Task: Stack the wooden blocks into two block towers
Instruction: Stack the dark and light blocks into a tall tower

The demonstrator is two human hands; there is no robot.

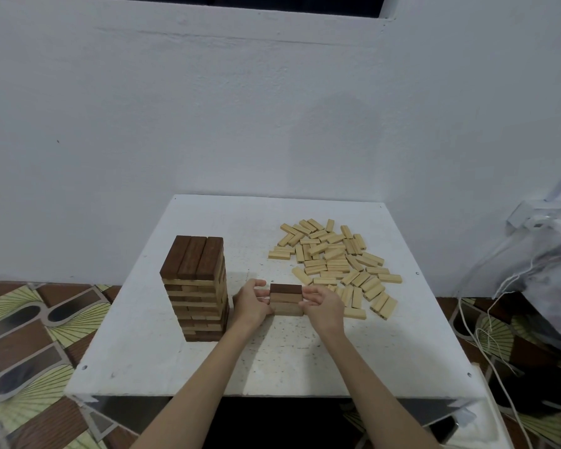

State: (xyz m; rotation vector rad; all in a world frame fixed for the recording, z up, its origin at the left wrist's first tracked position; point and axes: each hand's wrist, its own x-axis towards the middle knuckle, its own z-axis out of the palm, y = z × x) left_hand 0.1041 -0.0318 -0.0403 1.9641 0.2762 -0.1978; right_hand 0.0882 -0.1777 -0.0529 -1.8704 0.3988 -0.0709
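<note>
Left hand (252,303) and right hand (321,304) flanked short second tower (286,300) mid-tabletop, each grip curled on block ends; loose blocks (337,257) lay beyond, nearer right hand.

Both forearms reach forward; left hand (252,305) and right hand (322,306) face each other, fingers curled inward, close together.
</note>
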